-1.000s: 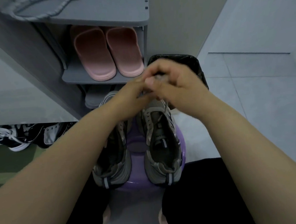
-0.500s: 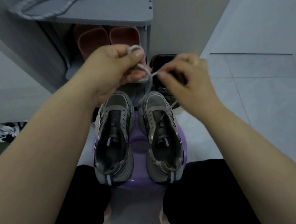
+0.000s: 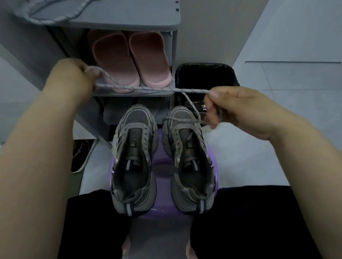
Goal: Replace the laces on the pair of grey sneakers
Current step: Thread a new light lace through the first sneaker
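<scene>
Head view: the grey sneakers stand side by side on a purple stool [image 3: 163,171] at the centre of the frame, toes toward 12 o'clock, with the left sneaker [image 3: 133,157] just beside the right sneaker [image 3: 189,156]. A grey lace [image 3: 143,89] crosses the toe end of the right sneaker, rises toward 1 o'clock, and then stretches nearly level between the hands. The left hand [image 3: 73,77], at 10 o'clock, has its fingers curled round one stretch of the lace. The right hand [image 3: 239,111], at 3 o'clock, pinches the lace between thumb and fingers, so the two hands are well apart. At 12 o'clock, pink slippers [image 3: 131,59] sit on a grey shoe rack [image 3: 119,14]. A second lace [image 3: 59,15] lies on the top of the rack. A black bin [image 3: 204,73] stands at 1 o'clock, just beside the rack.
</scene>
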The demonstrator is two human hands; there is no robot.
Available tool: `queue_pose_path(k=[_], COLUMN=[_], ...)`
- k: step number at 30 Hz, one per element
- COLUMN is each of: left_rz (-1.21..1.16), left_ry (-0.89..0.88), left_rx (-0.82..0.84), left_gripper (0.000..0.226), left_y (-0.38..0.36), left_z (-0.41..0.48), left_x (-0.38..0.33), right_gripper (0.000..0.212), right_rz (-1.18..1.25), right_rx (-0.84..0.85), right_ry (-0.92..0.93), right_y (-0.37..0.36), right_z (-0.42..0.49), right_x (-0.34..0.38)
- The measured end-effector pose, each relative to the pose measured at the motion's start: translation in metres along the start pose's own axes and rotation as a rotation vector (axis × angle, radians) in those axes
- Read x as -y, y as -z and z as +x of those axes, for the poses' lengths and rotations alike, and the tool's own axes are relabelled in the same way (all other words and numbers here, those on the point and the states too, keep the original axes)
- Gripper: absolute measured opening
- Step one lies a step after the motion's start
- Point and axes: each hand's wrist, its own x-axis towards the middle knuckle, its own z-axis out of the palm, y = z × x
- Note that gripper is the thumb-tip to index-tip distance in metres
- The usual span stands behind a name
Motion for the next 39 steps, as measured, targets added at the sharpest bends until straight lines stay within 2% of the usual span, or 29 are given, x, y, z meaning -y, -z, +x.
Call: queue_pose_path(k=[2, 4, 5, 6, 8, 9, 12, 15, 17, 19, 21, 23, 24, 25, 27, 28, 30, 33, 36, 39], left_rz=[0.247, 0.187, 0.062, -0.079, -0.224, -0.193, -0.123, -0.219, -0.078, 0.154, 0.403, 0.523, 0.455, 0.29, -0.133, -0.26, -0.171, 0.011, 0.015, 0.183], left_ry=[-0.079, -0.375, -0.533, -0.624, -0.674, -0.686, -0.683, -0.575, -0.492, -0.342, -0.208, -0.25, -0.333, -0.424, -0.552, -0.565, -0.608, -0.613, -0.61, -0.467], left_rx=[0.004, 0.009, 0.076, 0.211, 0.483, 0.517, 0.335, 0.134, 0.056, 0.108, 0.247, 0.301, 0.284, 0.278, 0.392, 0.475, 0.529, 0.507, 0.384, 0.329], left_gripper=[0.026, 0.039, 0.039, 0.035, 0.034, 0.036, 0.024, 0.015, 0.015, 0.016, 0.017, 0.02, 0.023, 0.026, 0.028, 0.028, 0.032, 0.03, 0.018, 0.022], left_y=[-0.005, -0.019, -0.026, -0.032, -0.04, -0.04, -0.024, 0.003, 0.009, 0.009, 0.003, -0.009, -0.017, -0.023, -0.03, -0.034, -0.041, -0.034, -0.016, -0.004], left_z=[-0.006, -0.021, -0.034, -0.051, -0.074, -0.077, -0.058, -0.04, -0.026, -0.01, -0.005, -0.009, -0.016, -0.027, -0.058, -0.07, -0.077, -0.063, -0.046, -0.026], left_x=[-0.005, -0.022, -0.034, -0.049, -0.069, -0.071, -0.062, -0.043, -0.023, -0.001, 0.011, 0.008, -0.001, -0.013, -0.045, -0.057, -0.066, -0.058, -0.047, -0.023], right_gripper=[0.029, 0.028, 0.028, 0.028, 0.028, 0.028, 0.025, 0.026, 0.028, 0.027, 0.027, 0.026, 0.026, 0.025, 0.025, 0.025, 0.028, 0.016, 0.02, 0.022], right_rz=[0.019, -0.047, -0.081, -0.099, -0.091, -0.109, -0.189, -0.178, -0.123, -0.073, -0.088, -0.075, -0.059, -0.067, -0.164, -0.213, -0.283, -0.372, -0.335, -0.311], right_rx=[0.021, 0.046, 0.052, 0.051, -0.004, -0.05, -0.124, -0.156, -0.152, -0.112, -0.058, -0.015, 0.01, 0.038, 0.068, 0.061, 0.021, -0.099, -0.18, -0.148], right_ry=[-0.015, 0.005, 0.02, 0.035, 0.062, 0.08, 0.082, 0.044, 0.032, 0.02, 0.025, 0.04, 0.048, 0.064, 0.096, 0.101, 0.096, 0.07, 0.029, -0.019], right_y=[-0.008, -0.023, -0.03, -0.036, -0.042, -0.042, -0.029, -0.015, -0.01, -0.009, -0.013, -0.021, -0.026, -0.033, -0.045, -0.049, -0.052, -0.042, -0.028, -0.019], right_z=[0.0, 0.0, 0.0, 0.0, 0.003, 0.004, 0.007, 0.005, 0.003, 0.002, 0.002, 0.003, 0.003, 0.004, 0.006, 0.008, 0.01, 0.014, 0.015, 0.012], right_x=[0.0, 0.002, 0.004, 0.006, 0.009, 0.01, 0.01, 0.008, 0.005, 0.0, -0.002, -0.001, -0.001, 0.0, 0.002, 0.002, 0.002, 0.002, -0.001, -0.005])
